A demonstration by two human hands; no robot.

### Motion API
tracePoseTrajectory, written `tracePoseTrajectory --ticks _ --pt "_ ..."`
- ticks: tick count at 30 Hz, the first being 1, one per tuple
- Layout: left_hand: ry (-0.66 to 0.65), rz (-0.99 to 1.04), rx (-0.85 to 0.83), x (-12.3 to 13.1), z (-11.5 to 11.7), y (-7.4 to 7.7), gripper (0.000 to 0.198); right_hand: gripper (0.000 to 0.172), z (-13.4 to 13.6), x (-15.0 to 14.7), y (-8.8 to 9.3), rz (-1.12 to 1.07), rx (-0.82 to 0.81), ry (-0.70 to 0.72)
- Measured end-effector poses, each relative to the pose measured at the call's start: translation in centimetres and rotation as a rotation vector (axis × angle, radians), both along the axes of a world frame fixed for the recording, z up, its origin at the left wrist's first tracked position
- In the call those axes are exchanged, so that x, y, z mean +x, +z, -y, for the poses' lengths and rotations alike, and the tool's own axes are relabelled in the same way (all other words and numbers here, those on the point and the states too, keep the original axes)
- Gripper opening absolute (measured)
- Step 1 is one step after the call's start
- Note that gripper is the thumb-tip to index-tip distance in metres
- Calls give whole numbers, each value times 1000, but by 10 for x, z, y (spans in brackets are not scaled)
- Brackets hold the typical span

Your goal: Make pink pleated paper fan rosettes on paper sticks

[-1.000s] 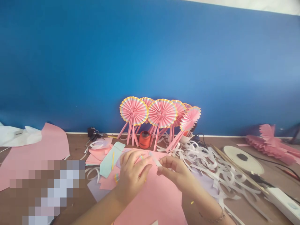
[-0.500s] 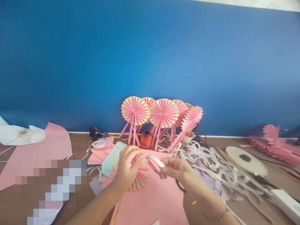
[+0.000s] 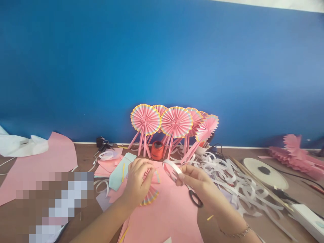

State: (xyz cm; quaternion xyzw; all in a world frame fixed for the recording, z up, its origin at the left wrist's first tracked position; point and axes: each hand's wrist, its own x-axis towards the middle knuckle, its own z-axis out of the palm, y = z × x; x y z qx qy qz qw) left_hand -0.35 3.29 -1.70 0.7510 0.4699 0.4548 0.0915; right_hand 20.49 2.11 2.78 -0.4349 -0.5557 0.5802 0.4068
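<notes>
My left hand (image 3: 138,180) is curled over a small pleated paper fan (image 3: 150,197), pink with pastel stripes and a yellow edge. Its fingers and thumb close on the upper folds and cover part of them. To its right, my right hand (image 3: 193,179) pinches a roll of white tape (image 3: 171,166) by its near right side. The roll is tilted, and its pink inner ring with lettering shows. Below both hands lie sheets of pink paper (image 3: 167,216). A black loop like a scissors handle (image 3: 196,198) sticks out beside my right hand.
Several finished pink fans (image 3: 176,122) with sticks stand against the blue wall, near an orange spool (image 3: 157,151). Curled white strips (image 3: 227,175) heap up on the right, beside a round pale lid (image 3: 265,172). More pink paper (image 3: 58,152) lies left.
My right hand has moved slightly right and up with the tape roll, away from the fan. The black loop shows more now. My left hand stays nearly in place.
</notes>
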Motion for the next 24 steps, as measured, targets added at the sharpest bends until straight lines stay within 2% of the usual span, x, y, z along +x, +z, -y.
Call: tracePoseTrajectory --ticks 3,5,6,7,9,10,13,14,16,18,21,24 --pt "-224 -47 -41 12 17 -2 22 27 -3 0 -6 48 83 -145" --pt "-448 -132 -43 23 32 -4 18 26 -4 0 -11 122 142 -158" --pt "-520 -177 -41 29 38 -4 11 25 -5 -1 -13 184 184 -158" --pt "-556 -210 -31 33 43 -4 14 23 -5 -2 -15 260 237 -165" --pt "-537 -210 -39 37 47 -4 13 19 -4 -4 -18 422 354 -205" --pt "-487 -175 -49 37 46 -3 7 18 -4 -5 -19 490 407 -229" --pt "-257 -1 -63 30 38 -2 12 16 -1 -10 -23 623 528 -254" --pt "-192 38 -62 27 35 -2 19 16 1 -12 -24 656 555 -253" --pt "-126 43 -69 22 31 -2 46 14 3 -16 -27 710 598 -243" --pt "-146 -20 -79 19 29 -3 59 13 6 -19 -30 747 636 -226" --pt "-200 -92 -41 19 29 -4 54 14 9 -23 -33 783 691 -188" --pt "-211 -81 17 19 28 -6 47 13 9 -24 -35 812 696 -160"
